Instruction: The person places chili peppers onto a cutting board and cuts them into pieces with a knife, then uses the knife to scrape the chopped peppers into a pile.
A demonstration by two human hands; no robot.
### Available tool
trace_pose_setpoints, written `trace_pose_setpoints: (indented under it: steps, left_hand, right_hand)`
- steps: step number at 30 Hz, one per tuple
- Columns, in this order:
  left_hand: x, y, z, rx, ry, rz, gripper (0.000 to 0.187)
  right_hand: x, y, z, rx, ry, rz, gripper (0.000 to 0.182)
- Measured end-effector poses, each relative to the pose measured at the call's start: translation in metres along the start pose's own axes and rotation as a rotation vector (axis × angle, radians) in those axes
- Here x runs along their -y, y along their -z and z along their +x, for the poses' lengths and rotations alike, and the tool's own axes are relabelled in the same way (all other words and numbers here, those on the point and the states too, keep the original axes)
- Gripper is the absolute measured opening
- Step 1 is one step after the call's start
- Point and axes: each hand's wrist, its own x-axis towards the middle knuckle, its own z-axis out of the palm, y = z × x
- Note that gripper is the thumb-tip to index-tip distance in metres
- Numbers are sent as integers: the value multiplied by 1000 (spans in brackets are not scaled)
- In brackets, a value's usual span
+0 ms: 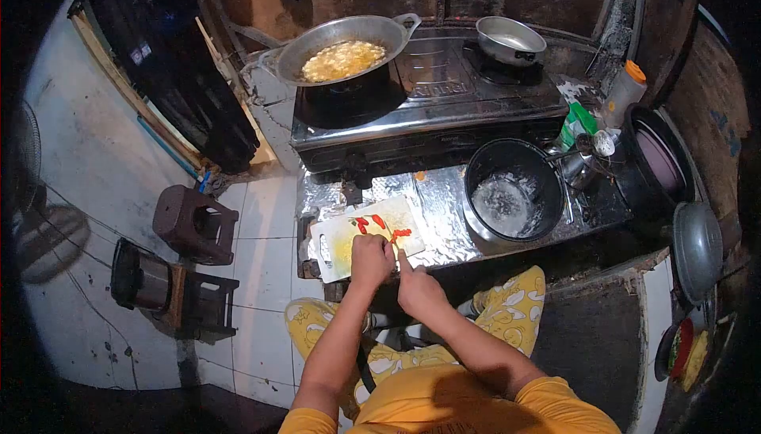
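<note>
A white cutting board (339,232) with a yellowish stain lies on the foil-covered ledge before me. On it are whole red chilies (378,221) and a little heap of cut chili pieces (403,233). My left hand (372,260) is closed low over the board, its fingers curled around a red chili that they mostly hide. Beside it, my right hand (420,291) grips a small knife, index finger stretched forward along it. The handle is covered by my palm and little of the blade shows, close to the left fingertips.
Behind the board stands a gas stove (432,117), bearing a wok (289,47) of bubbling oily food and a smaller metal pan (511,38). A black pot (515,192) with whitish residue is to the right. Plastic stools (194,224) stand on the left-hand floor.
</note>
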Motion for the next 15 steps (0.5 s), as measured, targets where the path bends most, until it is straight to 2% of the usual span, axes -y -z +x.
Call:
trace_pose_setpoints:
  steps: [9,15]
  left_hand:
    - [1,-2,0,17,-12,17,13]
    - [1,3,-1,51,-14,-10,12]
  right_hand:
    - [-15,-23,2,-76,23,-6,68]
    - [-16,-22,8,-43,-7,45,68]
